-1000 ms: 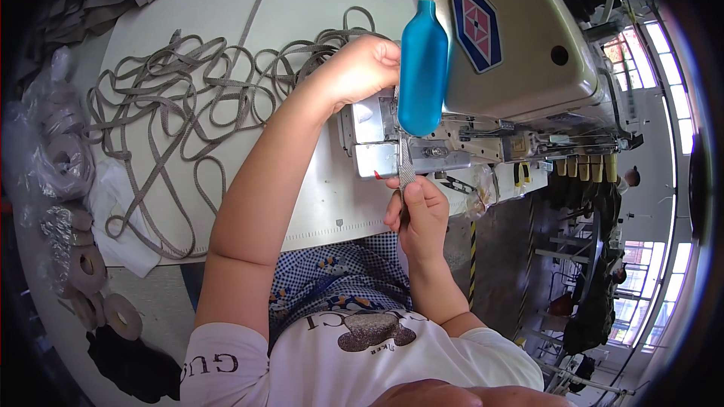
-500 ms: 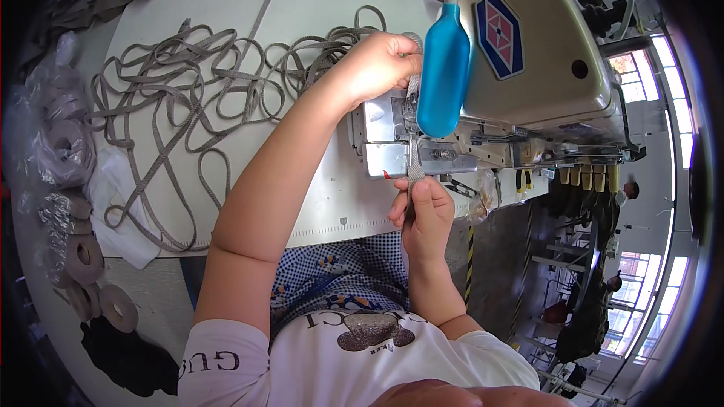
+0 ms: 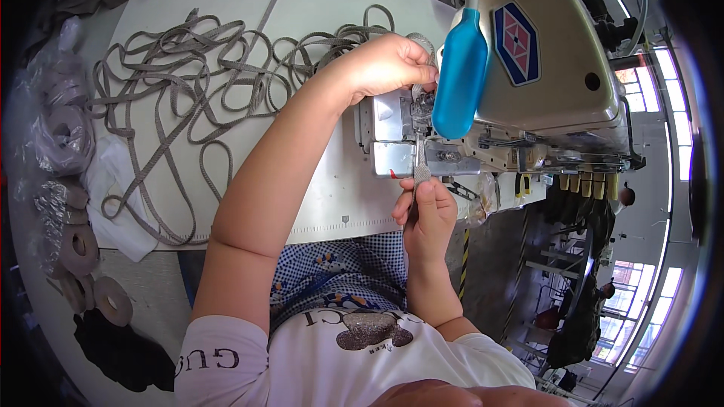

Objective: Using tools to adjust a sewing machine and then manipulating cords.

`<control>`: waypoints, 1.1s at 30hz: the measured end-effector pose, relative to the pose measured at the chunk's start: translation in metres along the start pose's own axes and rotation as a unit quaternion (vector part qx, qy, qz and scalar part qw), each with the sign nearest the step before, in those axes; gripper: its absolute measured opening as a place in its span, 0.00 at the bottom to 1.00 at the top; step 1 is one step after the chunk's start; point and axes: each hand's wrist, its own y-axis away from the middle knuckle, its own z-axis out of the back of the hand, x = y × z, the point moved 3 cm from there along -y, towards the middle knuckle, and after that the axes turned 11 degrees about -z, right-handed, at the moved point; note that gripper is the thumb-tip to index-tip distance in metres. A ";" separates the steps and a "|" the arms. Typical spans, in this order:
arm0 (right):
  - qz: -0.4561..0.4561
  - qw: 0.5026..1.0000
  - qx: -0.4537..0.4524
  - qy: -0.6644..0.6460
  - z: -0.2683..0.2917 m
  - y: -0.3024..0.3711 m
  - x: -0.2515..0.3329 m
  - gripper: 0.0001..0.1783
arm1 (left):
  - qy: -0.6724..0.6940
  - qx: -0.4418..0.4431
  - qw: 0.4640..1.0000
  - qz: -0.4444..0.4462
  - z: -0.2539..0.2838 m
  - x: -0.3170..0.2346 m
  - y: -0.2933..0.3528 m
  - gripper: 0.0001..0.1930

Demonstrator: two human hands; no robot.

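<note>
Bright windows (image 3: 632, 298) stand right of a grey, stripe-taped floor (image 3: 490, 267).

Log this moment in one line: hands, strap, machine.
left hand: at strap, far side | right hand: gripping strap, near side | strap: at machine, between hands | loose strap: looped on table, left

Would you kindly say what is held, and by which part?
Grey strap: the left hand holds its stretch beyond the metal plates, the right hand its nearer stretch.
</note>
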 end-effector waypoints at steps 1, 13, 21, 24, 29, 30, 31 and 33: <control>0.001 1.000 0.001 0.000 0.000 0.000 0.000 0.17 | 0.008 0.002 1.000 0.000 0.000 0.001 0.000 0.09; -0.001 1.000 0.006 -0.004 0.001 0.000 -0.002 0.16 | 0.036 -0.019 0.999 0.001 -0.001 0.000 -0.001 0.11; -0.001 1.000 0.005 -0.002 0.001 0.000 -0.002 0.16 | 0.035 -0.004 0.999 0.014 -0.002 -0.008 0.002 0.13; 0.001 1.000 0.005 0.002 0.000 0.001 0.000 0.16 | 0.059 -0.007 0.998 0.005 -0.002 -0.003 0.001 0.13; 0.003 1.000 0.006 0.000 0.000 0.001 0.000 0.16 | 0.032 0.000 0.999 -0.010 0.000 0.004 -0.002 0.11; 0.003 1.000 0.006 0.001 0.000 0.001 0.000 0.16 | 0.032 0.000 0.999 -0.010 0.000 0.006 -0.003 0.11; 0.003 1.000 0.006 0.000 0.000 0.001 0.000 0.16 | 0.027 -0.015 0.999 -0.011 0.000 0.008 -0.004 0.10; 0.003 1.000 0.006 -0.003 0.001 0.001 0.000 0.16 | 0.017 -0.047 0.999 -0.012 0.001 0.011 -0.006 0.08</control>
